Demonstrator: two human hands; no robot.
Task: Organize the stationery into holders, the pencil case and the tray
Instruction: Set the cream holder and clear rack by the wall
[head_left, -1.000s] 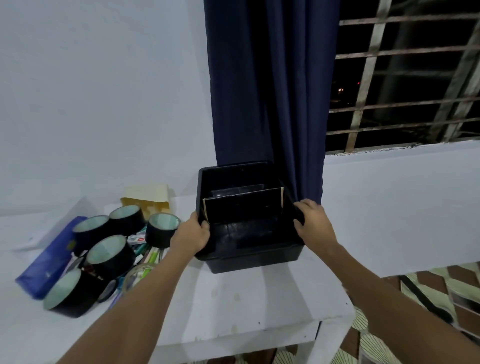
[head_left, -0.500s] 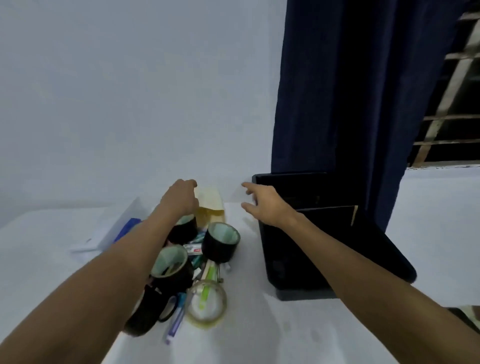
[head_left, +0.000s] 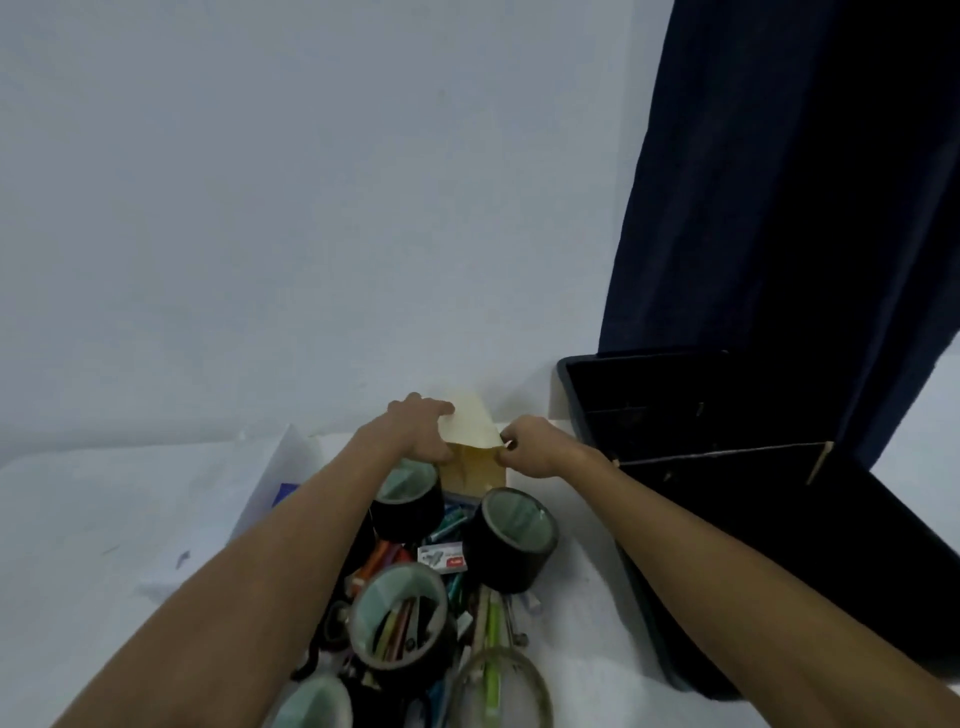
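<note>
Our fingers curl on both sides of a pale yellow paper packet (head_left: 470, 427) at the far edge of the white tabletop (head_left: 571, 623), against the wall. Our left hand (head_left: 415, 431) grips its left edge with the thumb underneath, and our right hand (head_left: 527, 447) pinches its right corner between thumb and forefinger.

Just nearer than the packet lies a heap of stationery: black tape rolls (head_left: 511, 540), one clear tape roll (head_left: 498, 691), coloured pens (head_left: 491, 654) and a small white staple box (head_left: 441, 557) with a red patch whose writing is too blurred for us to read. Our left forearm crosses over part of the heap.

At the tabletop's right edge stands a large black plastic tray (head_left: 649, 587) with a cardboard divider (head_left: 727, 457). A dark blue curtain (head_left: 779, 182) hangs behind it.
</note>
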